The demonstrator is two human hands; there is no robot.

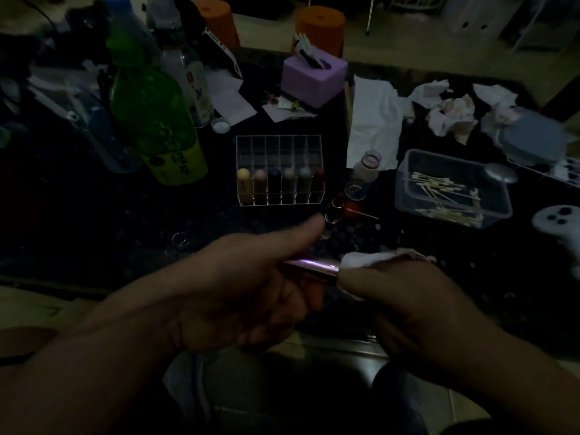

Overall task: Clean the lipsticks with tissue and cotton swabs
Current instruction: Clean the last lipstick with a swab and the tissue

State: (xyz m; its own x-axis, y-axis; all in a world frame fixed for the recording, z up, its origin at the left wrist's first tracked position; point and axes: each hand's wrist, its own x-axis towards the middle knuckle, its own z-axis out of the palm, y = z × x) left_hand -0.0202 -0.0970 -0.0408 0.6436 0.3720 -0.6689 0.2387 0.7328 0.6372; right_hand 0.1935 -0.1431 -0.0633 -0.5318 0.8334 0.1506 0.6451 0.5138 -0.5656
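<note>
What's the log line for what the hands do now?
left hand: grips lipstick tube | right hand: holds tissue on tube's end | rack: six lipsticks, front row | cotton swabs: in tub

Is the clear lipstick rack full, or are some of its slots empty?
Partly filled. Six lipsticks stand upright in the front row of the clear rack; the slots behind them look empty, though the picture is dark.

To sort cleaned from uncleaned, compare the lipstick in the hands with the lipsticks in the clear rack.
The held lipstick lies roughly level, gripped by the left hand; the racked lipsticks stand upright, one per compartment of the clear rack. The right hand holds tissue over the held lipstick's end; nothing touches the racked lipsticks. Both are slim tubes.
</note>
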